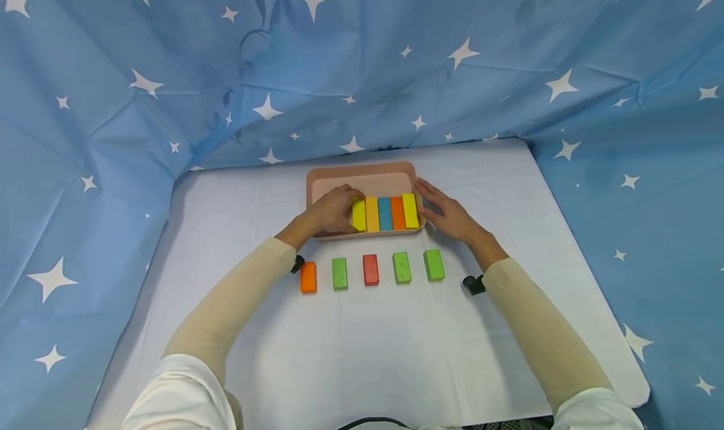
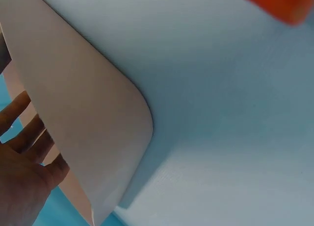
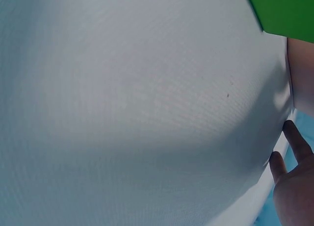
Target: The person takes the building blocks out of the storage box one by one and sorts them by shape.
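- I saw a shallow pink tray with rounded corners lying flat at 12 o'clock on the table.
- Five blocks stood side by side along its near wall, left to right: yellow block, yellow-orange block, blue block, orange block, second yellow block.
- My left hand touched the 9 o'clock end of that row; my right hand rested at the tray's 3 o'clock rim, fingers straight.

2 beige fitted sleeves, white top at shoulders, sm. black wrist cams
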Demonstrator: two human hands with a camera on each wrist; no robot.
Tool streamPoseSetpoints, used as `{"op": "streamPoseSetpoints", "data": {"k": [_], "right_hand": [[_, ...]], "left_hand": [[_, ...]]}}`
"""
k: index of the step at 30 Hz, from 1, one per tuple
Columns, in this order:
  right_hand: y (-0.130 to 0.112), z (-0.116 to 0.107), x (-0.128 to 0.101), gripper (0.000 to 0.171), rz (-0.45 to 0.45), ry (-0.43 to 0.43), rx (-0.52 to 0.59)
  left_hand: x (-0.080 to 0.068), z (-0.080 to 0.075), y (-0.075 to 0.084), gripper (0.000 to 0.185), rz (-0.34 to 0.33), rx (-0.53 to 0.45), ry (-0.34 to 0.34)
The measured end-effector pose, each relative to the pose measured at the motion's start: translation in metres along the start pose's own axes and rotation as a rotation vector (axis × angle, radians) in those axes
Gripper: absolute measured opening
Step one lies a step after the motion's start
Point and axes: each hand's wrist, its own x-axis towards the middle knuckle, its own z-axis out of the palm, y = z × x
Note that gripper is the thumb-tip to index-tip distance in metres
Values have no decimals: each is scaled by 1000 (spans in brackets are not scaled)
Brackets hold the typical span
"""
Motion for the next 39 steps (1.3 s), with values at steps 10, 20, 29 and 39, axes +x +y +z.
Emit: {"op": "streamPoseSetpoints", "data": {"k": [10, 20, 29, 39], "right_hand": [[-5, 3, 0, 65, -22, -8, -8], [-6, 4, 1, 65, -5, -22, -20], [-3, 0, 0, 66, 9, -21, -28], [-2, -2, 2, 66, 14, -23, -31]], "left_hand": [[-11, -3, -8, 89, -17, -163, 89], [-30, -9, -7, 91, -35, -379, 136], [-76, -24, 0, 85, 1, -443, 144], [-159, -17, 18, 83, 10, -439, 105]]}}
